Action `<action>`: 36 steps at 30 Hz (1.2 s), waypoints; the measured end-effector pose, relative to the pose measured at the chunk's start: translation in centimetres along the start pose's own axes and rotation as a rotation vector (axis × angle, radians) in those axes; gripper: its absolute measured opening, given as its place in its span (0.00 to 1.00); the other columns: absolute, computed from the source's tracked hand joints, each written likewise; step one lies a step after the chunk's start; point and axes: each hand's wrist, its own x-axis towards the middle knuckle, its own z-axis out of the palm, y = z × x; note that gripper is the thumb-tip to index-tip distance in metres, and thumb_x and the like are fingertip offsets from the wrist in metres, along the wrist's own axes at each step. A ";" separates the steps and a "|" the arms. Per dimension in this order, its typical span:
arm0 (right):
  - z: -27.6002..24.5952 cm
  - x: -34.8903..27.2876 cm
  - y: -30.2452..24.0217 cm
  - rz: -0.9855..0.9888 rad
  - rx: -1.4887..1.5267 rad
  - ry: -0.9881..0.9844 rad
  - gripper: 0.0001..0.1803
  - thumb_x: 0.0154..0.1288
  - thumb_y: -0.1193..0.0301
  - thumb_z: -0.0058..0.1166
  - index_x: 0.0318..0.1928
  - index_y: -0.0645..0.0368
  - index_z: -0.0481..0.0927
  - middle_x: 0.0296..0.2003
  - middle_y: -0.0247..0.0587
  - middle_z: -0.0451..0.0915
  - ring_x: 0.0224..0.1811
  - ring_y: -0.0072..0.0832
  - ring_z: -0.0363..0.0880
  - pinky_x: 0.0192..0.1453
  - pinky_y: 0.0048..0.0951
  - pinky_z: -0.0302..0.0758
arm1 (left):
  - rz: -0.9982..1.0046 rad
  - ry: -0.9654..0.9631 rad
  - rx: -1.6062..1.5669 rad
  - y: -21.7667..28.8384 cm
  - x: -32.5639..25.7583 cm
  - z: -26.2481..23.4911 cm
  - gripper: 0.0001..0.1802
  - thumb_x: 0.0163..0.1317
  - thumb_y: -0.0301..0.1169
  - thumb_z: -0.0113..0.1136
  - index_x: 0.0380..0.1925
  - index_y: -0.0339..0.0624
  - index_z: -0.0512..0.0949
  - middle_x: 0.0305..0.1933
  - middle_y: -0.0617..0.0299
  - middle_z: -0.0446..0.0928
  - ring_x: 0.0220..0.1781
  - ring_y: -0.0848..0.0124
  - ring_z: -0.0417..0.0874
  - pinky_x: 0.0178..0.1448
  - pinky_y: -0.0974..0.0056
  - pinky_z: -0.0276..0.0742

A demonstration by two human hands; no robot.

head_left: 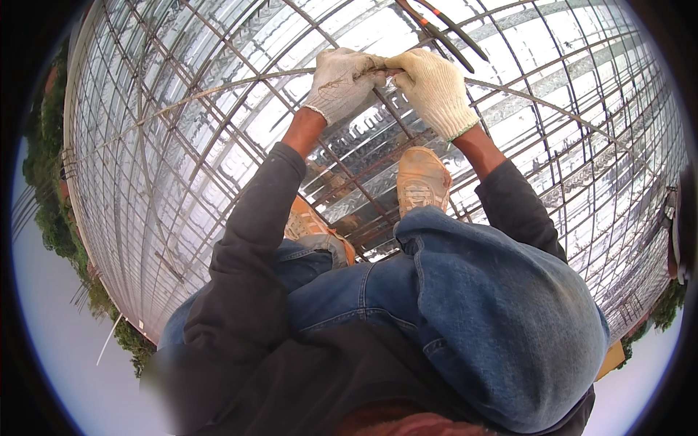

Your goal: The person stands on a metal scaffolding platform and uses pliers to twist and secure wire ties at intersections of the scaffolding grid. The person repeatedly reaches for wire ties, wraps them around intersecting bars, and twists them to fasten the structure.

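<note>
Crouched on a grid of steel bars (pixel 218 145) over shiny metal sheeting (pixel 378 131), your gloved left hand (pixel 342 81) and right hand (pixel 435 91) are pressed together pinching a thin wire (pixel 383 70) at a bar crossing, and a slipping wire end could jab your fingers, or a shoe (pixel 422 182) could slide off its bar.

Below you: corrugated metal decking (pixel 218 123) across the frame, tan shoes (pixel 422 182) at centre, trees (pixel 51 211) at left edge.

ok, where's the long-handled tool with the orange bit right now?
Head view, top centre-right: the tool lies on the rebar grid, just above and beyond the gloved right hand, and neither hand touches it.
</note>
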 end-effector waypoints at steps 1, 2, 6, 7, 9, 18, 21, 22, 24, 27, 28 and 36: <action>0.3 -0.2 0.3 -0.002 0.005 0.031 0.14 0.73 0.68 0.67 0.55 0.54 0.93 0.44 0.41 0.92 0.47 0.40 0.92 0.55 0.41 0.86 | -0.055 -0.054 -0.036 0.2 0.2 -0.3 0.15 0.70 0.43 0.74 0.50 0.50 0.95 0.44 0.57 0.93 0.48 0.60 0.92 0.61 0.52 0.83; 1.0 -0.5 0.6 -0.003 0.010 0.061 0.13 0.73 0.68 0.67 0.55 0.54 0.93 0.43 0.40 0.92 0.47 0.40 0.92 0.54 0.41 0.87 | -0.108 -0.108 -0.072 0.4 0.3 -0.5 0.17 0.70 0.44 0.75 0.52 0.49 0.95 0.46 0.56 0.93 0.51 0.59 0.92 0.62 0.52 0.83; 1.4 -1.4 0.1 0.042 0.046 0.127 0.12 0.73 0.67 0.67 0.54 0.53 0.92 0.42 0.38 0.92 0.45 0.39 0.92 0.51 0.40 0.87 | -0.187 -0.072 -0.252 0.6 -0.2 -1.2 0.17 0.69 0.41 0.77 0.52 0.44 0.94 0.46 0.56 0.93 0.50 0.62 0.92 0.59 0.56 0.86; 1.7 -1.5 -0.1 0.058 0.072 0.147 0.12 0.73 0.67 0.67 0.54 0.52 0.92 0.42 0.38 0.92 0.45 0.39 0.92 0.50 0.40 0.87 | -0.194 -0.044 -0.263 0.5 -0.4 -1.1 0.16 0.69 0.39 0.77 0.51 0.43 0.94 0.45 0.57 0.93 0.48 0.64 0.92 0.58 0.57 0.86; 2.2 -1.8 -0.4 0.090 0.122 0.184 0.12 0.73 0.67 0.67 0.54 0.52 0.92 0.41 0.38 0.91 0.44 0.39 0.92 0.50 0.40 0.87 | -0.269 -0.025 -0.356 0.5 -0.5 -1.0 0.15 0.69 0.38 0.77 0.50 0.41 0.93 0.43 0.59 0.93 0.46 0.68 0.91 0.55 0.59 0.87; 4.0 -2.5 -0.7 0.006 0.044 0.199 0.13 0.70 0.68 0.69 0.53 0.52 0.91 0.42 0.37 0.91 0.44 0.39 0.91 0.49 0.40 0.85 | -0.563 -0.088 -0.587 0.9 1.8 -1.3 0.19 0.62 0.42 0.78 0.45 0.39 0.94 0.37 0.63 0.90 0.38 0.75 0.86 0.42 0.67 0.81; 4.0 -2.1 -0.6 -0.055 0.002 0.196 0.11 0.68 0.68 0.70 0.50 0.52 0.91 0.41 0.40 0.91 0.46 0.42 0.91 0.52 0.45 0.85 | -0.571 -0.135 -0.522 0.4 3.5 -1.4 0.21 0.59 0.45 0.80 0.42 0.40 0.94 0.35 0.63 0.90 0.34 0.74 0.85 0.39 0.66 0.80; 3.9 -2.0 -0.6 -0.071 -0.020 0.188 0.10 0.68 0.67 0.70 0.49 0.52 0.91 0.41 0.41 0.90 0.46 0.43 0.91 0.52 0.47 0.86 | -0.561 -0.188 -0.508 0.2 4.1 -1.4 0.20 0.59 0.45 0.80 0.41 0.40 0.94 0.35 0.63 0.90 0.34 0.74 0.85 0.40 0.65 0.81; 3.7 -1.7 -0.7 -0.124 -0.077 0.149 0.09 0.68 0.68 0.68 0.47 0.52 0.90 0.39 0.40 0.90 0.45 0.43 0.91 0.51 0.47 0.86 | -0.543 -0.290 -0.477 -0.5 5.4 -1.3 0.18 0.59 0.45 0.80 0.39 0.41 0.95 0.35 0.64 0.90 0.36 0.75 0.86 0.42 0.64 0.82; 3.1 -1.1 -0.7 -0.228 -0.172 0.080 0.07 0.67 0.70 0.67 0.45 0.52 0.88 0.38 0.40 0.88 0.45 0.43 0.91 0.50 0.47 0.85 | -0.474 -0.390 -0.218 -1.1 7.8 0.3 0.23 0.58 0.49 0.74 0.43 0.44 0.96 0.43 0.51 0.94 0.43 0.60 0.93 0.50 0.55 0.88; 2.6 -0.9 -0.5 -0.266 -0.210 0.057 0.07 0.67 0.70 0.66 0.45 0.52 0.88 0.38 0.40 0.87 0.45 0.42 0.91 0.49 0.47 0.85 | -0.431 -0.396 -0.118 -1.3 8.5 0.9 0.23 0.59 0.50 0.74 0.45 0.45 0.96 0.45 0.51 0.94 0.45 0.57 0.94 0.52 0.54 0.88; -0.1 1.6 -1.8 -0.505 -0.492 -0.212 0.10 0.65 0.68 0.69 0.46 0.53 0.89 0.43 0.39 0.87 0.53 0.36 0.90 0.54 0.43 0.85 | -0.246 -0.506 0.087 -4.3 9.8 4.1 0.22 0.72 0.49 0.65 0.52 0.45 0.91 0.53 0.50 0.91 0.52 0.56 0.91 0.58 0.52 0.87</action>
